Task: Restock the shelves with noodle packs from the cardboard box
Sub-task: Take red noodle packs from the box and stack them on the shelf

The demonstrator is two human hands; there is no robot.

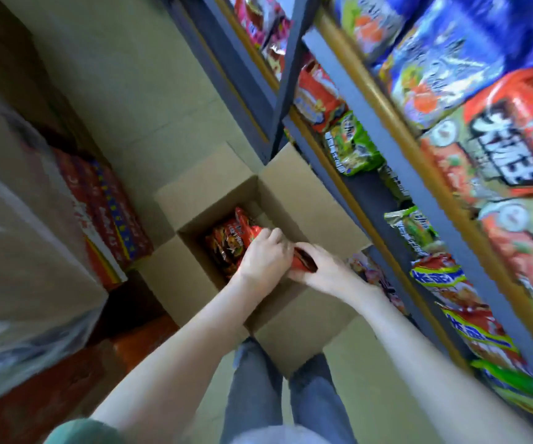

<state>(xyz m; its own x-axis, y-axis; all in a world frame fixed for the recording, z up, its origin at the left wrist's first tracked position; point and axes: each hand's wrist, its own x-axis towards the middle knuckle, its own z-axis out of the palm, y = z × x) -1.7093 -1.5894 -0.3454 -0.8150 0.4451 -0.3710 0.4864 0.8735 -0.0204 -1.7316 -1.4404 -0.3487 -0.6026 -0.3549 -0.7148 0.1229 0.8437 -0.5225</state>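
Red packs lie in the box. One pack sits between the two hands, over the box. The left hand and right hand curl around it and grip it.

We can read almost nothing for certain — motion blur smears most of the print. On the orange packs on the right-hand shelf we see large white block lettering on black, bold yet not legible as a word. The packs with a blue-and-yellow band lower down carry a short white brand word we cannot make out. Print on the green packs, the red noodle packs in the cardboard box and the red cartons at left — all unreadable.
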